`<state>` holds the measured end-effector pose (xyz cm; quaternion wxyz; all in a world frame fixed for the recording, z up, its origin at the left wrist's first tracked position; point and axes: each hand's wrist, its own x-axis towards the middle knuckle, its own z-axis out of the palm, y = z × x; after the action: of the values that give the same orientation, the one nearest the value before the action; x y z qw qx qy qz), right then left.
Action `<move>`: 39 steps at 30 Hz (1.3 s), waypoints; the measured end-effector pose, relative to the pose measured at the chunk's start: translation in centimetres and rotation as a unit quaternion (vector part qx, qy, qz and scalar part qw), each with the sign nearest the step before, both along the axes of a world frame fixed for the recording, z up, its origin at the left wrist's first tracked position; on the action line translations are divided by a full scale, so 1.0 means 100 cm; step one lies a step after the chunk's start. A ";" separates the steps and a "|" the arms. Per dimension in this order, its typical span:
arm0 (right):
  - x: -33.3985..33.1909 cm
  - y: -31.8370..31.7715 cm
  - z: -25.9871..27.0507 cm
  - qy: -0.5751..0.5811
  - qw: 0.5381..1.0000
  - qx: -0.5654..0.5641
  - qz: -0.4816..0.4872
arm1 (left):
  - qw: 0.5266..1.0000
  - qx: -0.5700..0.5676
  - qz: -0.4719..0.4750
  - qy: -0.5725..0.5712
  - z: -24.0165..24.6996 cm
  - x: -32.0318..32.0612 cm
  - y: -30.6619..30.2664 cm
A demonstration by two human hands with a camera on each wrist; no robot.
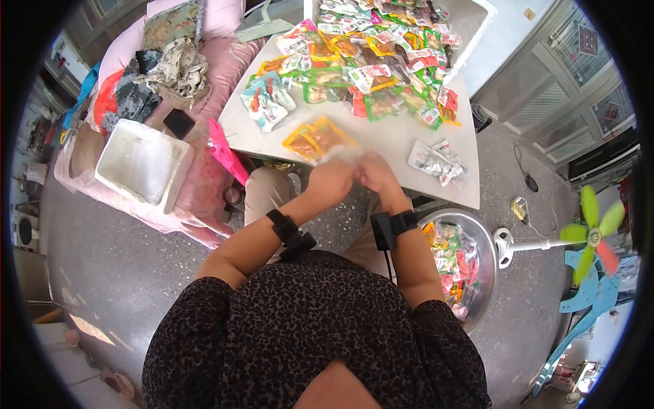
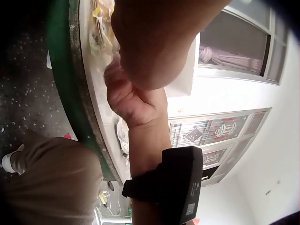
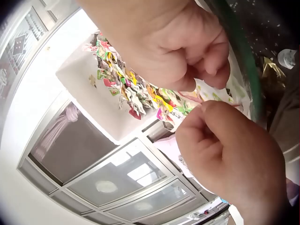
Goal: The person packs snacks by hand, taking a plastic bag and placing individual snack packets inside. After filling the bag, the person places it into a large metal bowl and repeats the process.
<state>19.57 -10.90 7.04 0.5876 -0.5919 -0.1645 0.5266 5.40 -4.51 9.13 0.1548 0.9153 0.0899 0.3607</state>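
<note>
Room: speckled floor, pink-covered bed [image 1: 204,194] at upper left of the head frame, pale table [image 1: 381,138] at top centre. From my remote station I logged a heap of bright packets [image 1: 381,61] at the top of the frame, spilling from a white foam box [image 1: 473,37]; I judged the box lay open toward the person for easy reach. More filled a steel basin [image 1: 489,262] at lower right, close by the right arm.

The left hand [image 1: 330,183] and right hand [image 1: 376,172] met at frame centre, by the table's near edge. Both had curled fingers and seemed to pinch the gathered film of a clear plastic bag [image 1: 339,155]; blur hid the exact grip. Orange packets [image 1: 315,139] lay against it, apparently inside, resting on the tabletop, which I took to spare the fingers their weight. Silvery packets [image 1: 437,162] sat apart at right.
</note>
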 end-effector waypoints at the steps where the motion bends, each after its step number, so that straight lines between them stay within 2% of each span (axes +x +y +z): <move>1: -0.001 0.000 -0.003 0.007 0.999 0.027 -0.029 | 1.000 0.003 0.001 0.004 -0.003 0.000 0.000; 6: -0.014 0.027 -0.011 0.081 0.973 0.153 -0.151 | 0.998 -0.022 0.015 0.049 0.004 -0.003 -0.003; 7: -0.008 0.028 -0.024 -0.055 0.968 0.216 -0.115 | 0.998 -0.026 0.008 0.050 0.005 -0.004 -0.002; 8: 0.002 0.029 -0.045 -0.189 0.940 0.274 -0.076 | 0.998 -0.031 0.002 0.051 0.006 -0.007 0.000; 10: 0.014 0.022 -0.067 -0.255 0.917 0.298 -0.067 | 0.998 0.005 -0.007 0.062 0.007 -0.016 0.001; 11: 0.021 0.016 -0.076 -0.191 0.939 0.269 -0.099 | 0.997 0.023 -0.013 0.068 0.007 -0.020 0.001; 13: 0.031 0.001 -0.086 -0.247 0.930 0.244 -0.124 | 0.995 0.082 0.006 0.063 -0.008 -0.021 0.006; 14: 0.036 -0.006 -0.091 -0.365 0.890 0.246 -0.115 | 0.992 0.112 0.015 0.059 -0.016 -0.020 0.009; 16: 0.035 -0.014 -0.087 -0.360 0.894 0.227 -0.138 | 0.991 0.124 0.010 0.050 -0.024 -0.014 0.015; 17: 0.031 -0.016 -0.086 -0.234 0.935 0.205 -0.169 | 0.990 0.130 0.007 0.045 -0.027 -0.011 0.018; 19: 0.028 -0.020 -0.077 -0.077 0.960 0.179 -0.200 | 0.992 0.117 -0.017 0.048 -0.024 -0.007 0.023; 22: 0.022 -0.028 -0.049 -0.007 0.964 0.164 -0.211 | 0.994 0.092 -0.056 0.018 -0.012 -0.007 0.029; 24: 0.010 -0.036 -0.003 0.027 0.965 0.139 -0.220 | 0.995 0.066 -0.074 -0.018 0.000 -0.007 0.035; 26: 0.007 -0.037 0.017 -0.043 0.968 0.116 -0.219 | 0.994 0.032 -0.082 -0.059 0.016 -0.008 0.044; 29: 0.007 -0.035 0.038 -0.132 0.963 0.119 -0.202 | 0.984 -0.086 -0.094 -0.121 0.044 -0.010 0.053; 32: 0.010 -0.029 0.047 -0.268 0.934 0.171 -0.165 | 0.970 -0.214 -0.076 -0.090 0.070 -0.017 0.061; 34: 0.007 -0.027 0.057 -0.331 0.910 0.206 -0.142 | 0.950 -0.287 -0.095 -0.074 0.080 -0.022 0.065; 36: -0.001 -0.026 0.071 -0.351 0.898 0.235 -0.125 | 0.868 -0.464 -0.158 -0.074 0.085 -0.026 0.065; 38: -0.005 -0.028 0.082 -0.314 0.912 0.252 -0.083 | 0.753 -0.616 -0.217 -0.083 0.088 -0.031 0.060; 39: -0.007 -0.030 0.086 -0.294 0.918 0.259 -0.062 | 0.731 -0.635 -0.232 -0.094 0.092 -0.034 0.054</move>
<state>18.86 -13.86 15.63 0.6771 -0.5561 -0.4234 0.2303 2.03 0.90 18.33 0.7864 0.5577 0.0673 0.2570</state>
